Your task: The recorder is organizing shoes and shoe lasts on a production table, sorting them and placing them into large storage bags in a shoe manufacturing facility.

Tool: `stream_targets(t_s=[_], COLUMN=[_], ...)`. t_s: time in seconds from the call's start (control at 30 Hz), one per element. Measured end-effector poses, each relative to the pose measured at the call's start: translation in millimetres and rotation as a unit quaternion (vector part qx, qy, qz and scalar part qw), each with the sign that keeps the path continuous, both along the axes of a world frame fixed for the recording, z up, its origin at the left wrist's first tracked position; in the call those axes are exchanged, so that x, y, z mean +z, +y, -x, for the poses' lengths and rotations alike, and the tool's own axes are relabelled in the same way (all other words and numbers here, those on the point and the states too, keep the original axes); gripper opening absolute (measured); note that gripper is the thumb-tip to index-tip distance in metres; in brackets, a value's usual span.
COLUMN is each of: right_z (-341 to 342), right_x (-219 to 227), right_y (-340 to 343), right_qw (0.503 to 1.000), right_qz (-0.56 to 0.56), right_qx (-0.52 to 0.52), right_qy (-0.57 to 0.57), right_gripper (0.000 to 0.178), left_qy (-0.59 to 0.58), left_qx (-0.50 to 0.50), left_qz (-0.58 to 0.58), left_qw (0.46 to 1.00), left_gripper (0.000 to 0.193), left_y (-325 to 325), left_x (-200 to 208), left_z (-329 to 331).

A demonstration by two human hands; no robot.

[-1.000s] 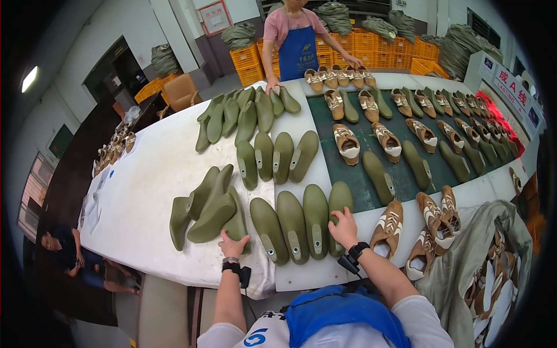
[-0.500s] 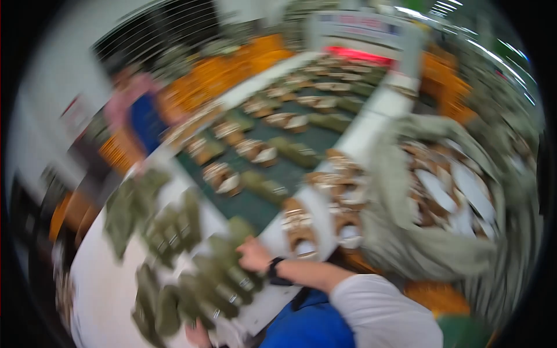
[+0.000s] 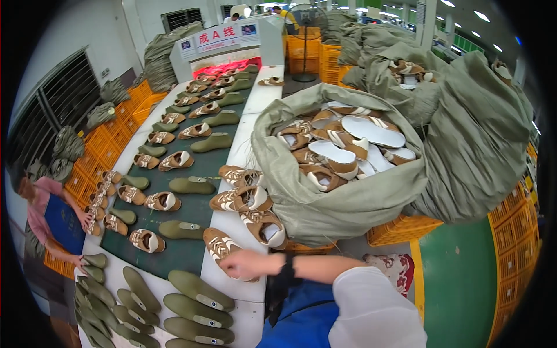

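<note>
My right hand (image 3: 246,265), with a dark band at the wrist, has its fingers curled at the heel end of a brown shoe upper (image 3: 218,242) with white stripes and laces. That upper lies on the white ledge right of the green conveyor belt (image 3: 155,204). Just beyond it, more brown shoe uppers (image 3: 253,198) sit bunched on the same ledge. Left of the hand, olive-green shoe lasts (image 3: 200,290) lie in rows on the white table. On the belt, pairs of uppers stand beside green lasts (image 3: 181,229). My left hand is out of view.
At right stands a grey-green sack (image 3: 325,211) full of brown shoes with white soles, more sacks (image 3: 464,145) behind it. Orange crates (image 3: 400,229) are under and around them. Across the belt, a co-worker in a blue apron (image 3: 64,223) reaches toward lasts and uppers.
The view has swung right and steadied. My right hand has gone from the green lasts to a brown upper on the ledge. My left hand, earlier at the lasts, has left the picture.
</note>
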State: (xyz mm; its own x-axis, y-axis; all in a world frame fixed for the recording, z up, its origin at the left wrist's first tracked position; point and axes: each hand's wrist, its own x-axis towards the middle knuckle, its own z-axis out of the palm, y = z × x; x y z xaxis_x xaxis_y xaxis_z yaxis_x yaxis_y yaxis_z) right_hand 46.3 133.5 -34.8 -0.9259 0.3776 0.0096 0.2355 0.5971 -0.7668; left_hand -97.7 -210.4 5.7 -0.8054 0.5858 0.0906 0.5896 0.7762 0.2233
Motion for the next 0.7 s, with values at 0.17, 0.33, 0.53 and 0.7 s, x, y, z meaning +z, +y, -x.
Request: stream_targets(t_s=[0.17,0.33,0.53,0.7], right_z=[-170,-252,-238,-233], right_x=[53,-58,-57,-47], right_y=[63,51,44,46], right_qw=[0.761,0.757,0.767,0.851], right_qz=[-0.446,-0.355,-0.411,-0.376], right_qx=[-0.439,-0.508,-0.447,-0.35], right_qy=[0.169,-0.209,-0.208,-0.108], right_gripper=[0.02,0.036,0.042,0.039], left_qy=[-0.123,-0.186,-0.121,-0.081], left_qx=[-0.304,-0.421,-0.505,-0.633], left_qz=[-0.011,-0.002,0.02,-0.034], left_qw=[0.945,0.888,0.854,0.769], left_gripper=[0.046,0.046,0.048,0.045], left_y=[84,129,197,302], left_x=[2,3,10,26], left_z=[-25,-54,-79,-136])
